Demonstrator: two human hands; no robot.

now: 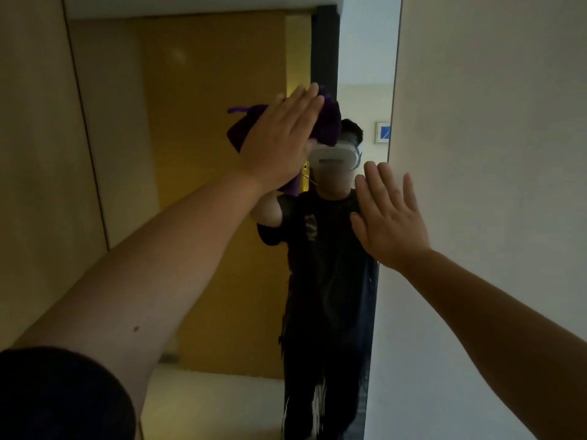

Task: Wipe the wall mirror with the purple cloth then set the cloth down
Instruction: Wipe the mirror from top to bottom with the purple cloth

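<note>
While the left hand (pixel 279 131) lies flat with straight fingers against the wall mirror (pixel 197 192), it presses the purple cloth (pixel 324 119) onto the glass. The cloth sits bunched between palm and mirror, in the upper middle of the glass, with folds sticking out past the fingertips and below the wrist. Toward the mirror's right edge, lower than the cloth, the right hand (pixel 389 220) is spread open with fingers pointing up, holding nothing; whether its palm touches the glass I cannot tell. Reflected in the mirror is a person in dark clothes (pixel 330 274) wearing a white headset (pixel 332 157), partly covered by the cloth. A pale wall (pixel 492 154) borders the mirror on its right, and a tan panel (pixel 35 154) borders it on its left.
</note>
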